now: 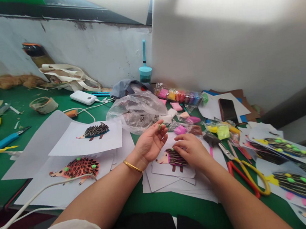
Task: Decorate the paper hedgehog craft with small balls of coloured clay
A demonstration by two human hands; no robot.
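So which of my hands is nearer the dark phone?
Right. Your right hand, at the purple-edged hedgehog, is left of the dark phone and closer to your body; your left hand is farther left of the phone.

The left hand [151, 141] is palm up, fingers loosely curled near the thumb. Just to its right, the right hand [193, 149] faces downward with bent fingers. Behind the hands, the left forearm [104, 192] and right forearm [238, 191] slant inward.

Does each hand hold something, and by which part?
Left hand: green clay piece at the fingertips, too small to tell which part. Right hand: at the purple-edged hedgehog, grip unclear.
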